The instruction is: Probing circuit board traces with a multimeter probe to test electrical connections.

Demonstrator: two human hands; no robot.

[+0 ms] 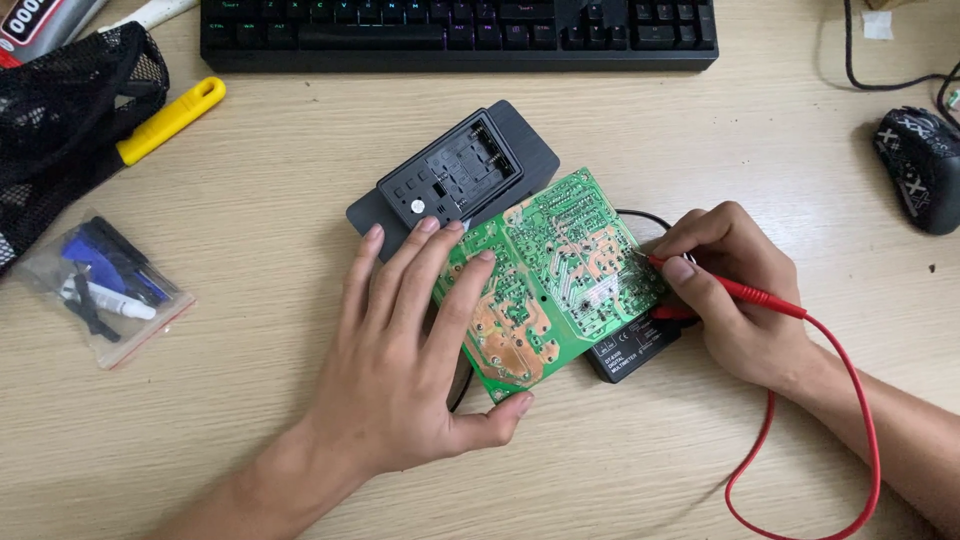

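Bright, even indoor light is falling from above; the wooden desk [250,200] is reading pale and flat, with no harsh glare. Soft, short shadows are sitting under the left hand [410,350], which is pressing on the green circuit board [550,280], and under the right hand [730,290], which is pinching the red probe [720,285]. Copper traces beside the probe tip are catching a mild sheen. Focus is holding sharp near both grips (far corners are looking slightly softer). The keyboard [460,35] edge beyond the hands is bowing a little.

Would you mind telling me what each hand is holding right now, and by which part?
The right hand pinches the red probe near its tip end. The left hand lies flat on the green circuit board, steadying its left side, not gripping it.
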